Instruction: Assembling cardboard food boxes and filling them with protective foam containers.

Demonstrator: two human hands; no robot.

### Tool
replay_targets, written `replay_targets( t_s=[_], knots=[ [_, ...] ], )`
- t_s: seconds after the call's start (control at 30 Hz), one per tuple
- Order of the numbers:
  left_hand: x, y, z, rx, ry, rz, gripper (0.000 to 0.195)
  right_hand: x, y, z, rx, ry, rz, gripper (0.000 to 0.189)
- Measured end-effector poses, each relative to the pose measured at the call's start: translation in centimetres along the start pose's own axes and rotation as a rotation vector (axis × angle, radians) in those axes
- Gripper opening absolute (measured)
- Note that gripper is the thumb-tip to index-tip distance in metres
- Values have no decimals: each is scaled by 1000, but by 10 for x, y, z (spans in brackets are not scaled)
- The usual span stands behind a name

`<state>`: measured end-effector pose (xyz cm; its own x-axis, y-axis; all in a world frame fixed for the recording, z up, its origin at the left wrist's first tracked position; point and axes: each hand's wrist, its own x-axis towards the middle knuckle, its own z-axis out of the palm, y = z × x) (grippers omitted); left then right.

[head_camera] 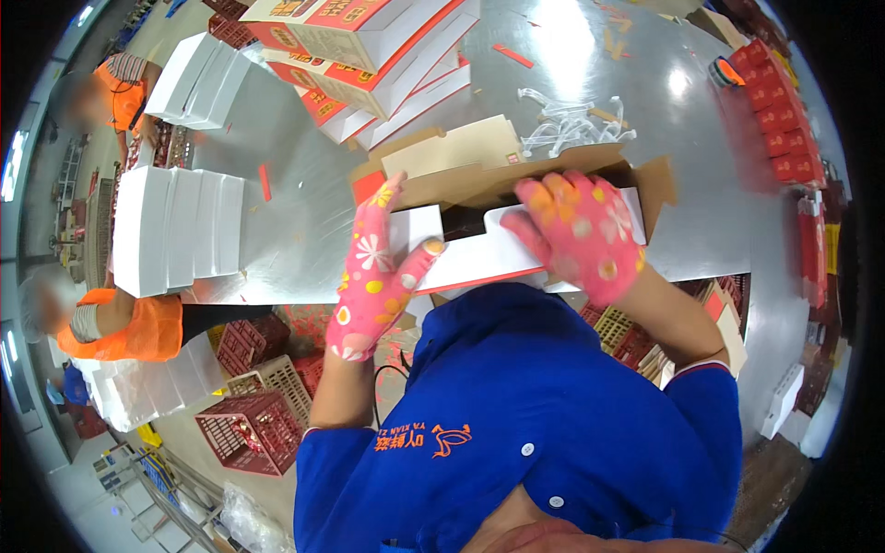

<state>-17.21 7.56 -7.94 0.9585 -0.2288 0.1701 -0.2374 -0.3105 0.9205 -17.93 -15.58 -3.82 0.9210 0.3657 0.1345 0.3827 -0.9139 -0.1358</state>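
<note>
An open cardboard box (477, 259) with white flaps and a brown inside lies at the table's near edge, against my front. My left hand (377, 269), in a pink flowered glove, holds its left end, with the thumb at the white front flap. Over the right part of the box is my right hand (581, 231), gloved alike and slightly blurred; its thumb lies on the white flap and its fingers reach over the opening. A dark gap shows between the flaps, and what is inside cannot be made out. Clear plastic carry handles (567, 124) lie in a heap behind the box.
Red-and-cream printed cartons (359, 59) are stacked at the far left of the metal table (297, 186). White boxes (180, 231) stand in rows farther left, near two people in orange vests. Red boxes (778, 114) are at right. Plastic crates (252, 428) sit on the floor.
</note>
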Motion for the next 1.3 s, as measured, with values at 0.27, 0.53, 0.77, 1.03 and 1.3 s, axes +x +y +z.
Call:
replay_targets(
  t_s=[0.27,0.53,0.77,1.03,1.3],
  knots=[
    [1,11,-4,98,-123,-60,68,-55,112,-15,1347,500,392,29],
    [-1,7,1,211,-103,-45,72,-43,66,16,649,114,366,63],
    [15,1,7,17,-6,36,61,-34,84,31,758,272,108,58],
    [16,-3,2,-95,-110,42,37,-33,85,10,616,45,-36,49],
    [40,26,-3,726,-344,57,50,-11,59,-9,248,-291,171,61]
  ],
)
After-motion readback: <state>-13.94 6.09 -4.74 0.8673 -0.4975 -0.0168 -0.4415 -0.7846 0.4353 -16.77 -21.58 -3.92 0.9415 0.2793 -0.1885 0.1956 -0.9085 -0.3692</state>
